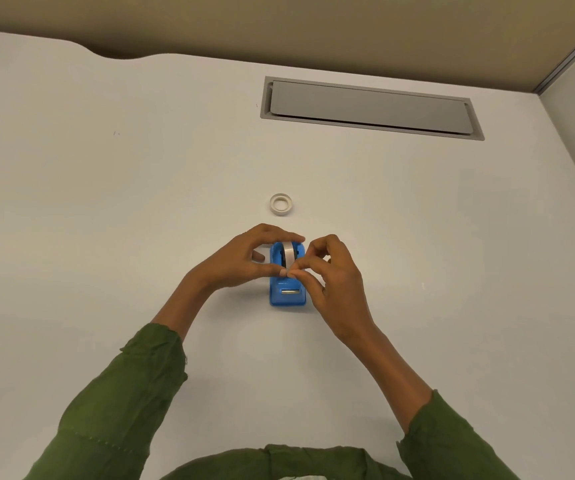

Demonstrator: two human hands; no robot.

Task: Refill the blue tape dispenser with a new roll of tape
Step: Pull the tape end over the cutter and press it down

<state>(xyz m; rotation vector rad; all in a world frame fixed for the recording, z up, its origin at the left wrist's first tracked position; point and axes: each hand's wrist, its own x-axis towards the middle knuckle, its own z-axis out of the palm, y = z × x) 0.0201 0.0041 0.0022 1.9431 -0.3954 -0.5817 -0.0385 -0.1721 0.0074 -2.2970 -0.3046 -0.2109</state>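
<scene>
The blue tape dispenser (pixel 288 294) stands on the white desk (pixel 106 220), its cutter end towards me. A roll of tape (pixel 289 253) sits upright in its cradle. My left hand (pixel 244 259) reaches over the dispenser, fingers on the top of the roll and thumb at its front. My right hand (pixel 331 271) pinches at the front of the roll with thumb and forefinger, right beside my left thumb tip; whether a loose tape end is between them I cannot tell. A second small, thin whitish tape ring (pixel 281 204) lies flat on the desk beyond the dispenser.
A grey cable-tray lid (pixel 369 107) is set into the desk at the back right. A beige partition (pixel 279 26) runs along the desk's far edge and right side. Green sleeves cover both my forearms.
</scene>
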